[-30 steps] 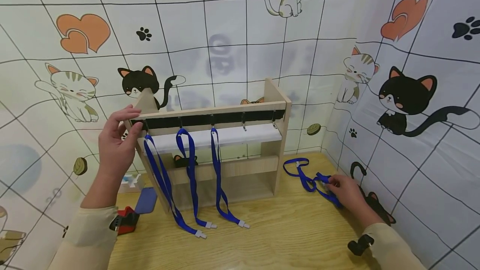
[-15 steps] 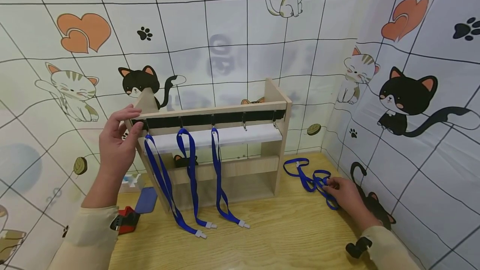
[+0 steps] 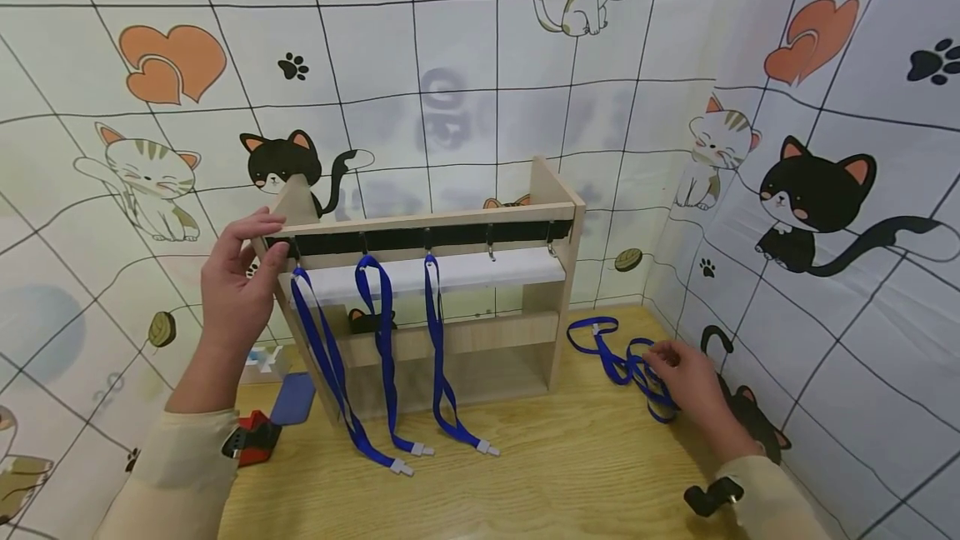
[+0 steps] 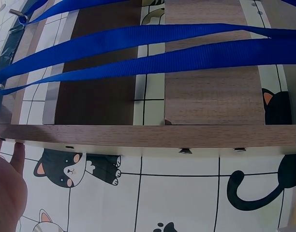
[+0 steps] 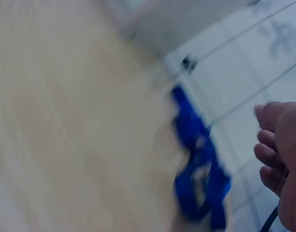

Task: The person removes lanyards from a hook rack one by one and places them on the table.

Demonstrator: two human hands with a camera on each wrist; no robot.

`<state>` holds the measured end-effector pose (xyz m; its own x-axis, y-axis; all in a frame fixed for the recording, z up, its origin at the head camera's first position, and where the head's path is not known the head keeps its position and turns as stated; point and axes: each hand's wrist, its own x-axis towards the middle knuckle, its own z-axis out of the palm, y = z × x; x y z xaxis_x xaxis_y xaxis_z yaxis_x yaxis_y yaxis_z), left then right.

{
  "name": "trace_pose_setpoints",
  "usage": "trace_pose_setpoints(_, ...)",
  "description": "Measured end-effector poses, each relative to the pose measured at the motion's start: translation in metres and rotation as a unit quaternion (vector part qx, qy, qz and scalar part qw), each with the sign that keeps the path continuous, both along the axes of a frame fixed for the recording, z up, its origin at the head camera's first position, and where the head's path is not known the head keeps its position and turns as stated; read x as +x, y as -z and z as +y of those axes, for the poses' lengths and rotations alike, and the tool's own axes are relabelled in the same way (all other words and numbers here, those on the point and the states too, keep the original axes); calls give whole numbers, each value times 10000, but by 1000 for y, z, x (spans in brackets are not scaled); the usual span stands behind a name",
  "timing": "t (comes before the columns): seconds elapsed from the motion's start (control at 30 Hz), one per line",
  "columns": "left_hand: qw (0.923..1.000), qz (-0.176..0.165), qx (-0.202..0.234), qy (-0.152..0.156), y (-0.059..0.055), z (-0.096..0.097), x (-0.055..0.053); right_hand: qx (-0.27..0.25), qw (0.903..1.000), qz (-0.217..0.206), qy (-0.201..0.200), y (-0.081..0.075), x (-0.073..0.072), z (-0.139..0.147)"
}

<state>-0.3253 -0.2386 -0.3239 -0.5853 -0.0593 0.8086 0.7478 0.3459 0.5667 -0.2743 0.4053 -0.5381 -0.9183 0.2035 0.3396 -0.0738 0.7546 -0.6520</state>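
Observation:
My left hand (image 3: 238, 282) grips the upper left corner of a light wooden rack (image 3: 457, 338), thumb at the front. The left wrist view shows fingertips against its side panel (image 4: 153, 135). Three blue lanyards hang from the rack's hooks: a left one (image 3: 324, 357), a middle one (image 3: 386, 340) and a right one (image 3: 435, 340). Their white clips reach the table. My right hand (image 3: 693, 386) is just above a loose blue lanyard (image 3: 617, 367) on the table, fingers loosely curled. In the blurred right wrist view, that hand (image 5: 290, 150) appears apart from the lanyard, with nothing visible in its fingers.
Two bare hooks, including one at the far right (image 3: 551, 248), are on the rack's black strip. Left of it lie a blue flat piece (image 3: 292, 398), a red and black object (image 3: 258, 438) and a small white box (image 3: 264, 365). A cat-patterned wall covering (image 3: 465, 48) surrounds the wooden table (image 3: 525, 482).
My right hand gathered the near end of the loose lanyard into a tighter heap, then let go and rose slightly. The left hand has stayed on the rack.

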Motion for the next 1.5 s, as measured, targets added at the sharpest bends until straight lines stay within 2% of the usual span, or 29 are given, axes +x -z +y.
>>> trace_pose_setpoints(0.13, 10000, -70, 14, 6, -1, -1, 0, -504, 9957, 715, 301, -25, 4, -29)
trace_pose_setpoints(0.23, 10000, -58, 10, -30, -1, -2, 1, -869, 9886, 1206, 224, -45, 6, -57)
trace_pose_setpoints(0.33, 10000, 34, 11, -27, 0, -2, 0, -1014, 9812, 1639, -117, -57, 8, -86)
trace_pose_setpoints(0.43, 9999, 110, 0, 10, 1, -2, -1, -948, 9753, 1937, -474, -65, 10, -113)
trace_pose_setpoints(0.7, 10000, 13, -17, -29, 0, -2, -2, -720, 9589, 2263, -1549, -75, 9, -176)
trace_pose_setpoints(0.9, 10000, 34, -35, -30, 0, -2, -2, -927, 9459, 2069, -2320, -82, 5, -216)
trace_pose_setpoints(1.0, 10000, 19, -17, -13, 0, -1, -2, -1034, 9438, 1814, -2560, -86, 4, -232)
trace_pose_setpoints(1.33, 10000, 26, 17, 71, -1, -1, -1, -1205, 9490, 588, -2853, -108, -1, -273)
trace_pose_setpoints(1.5, 10000, -17, 33, 76, 0, -2, -1, -1368, 9474, 230, -2883, -112, -8, -289)
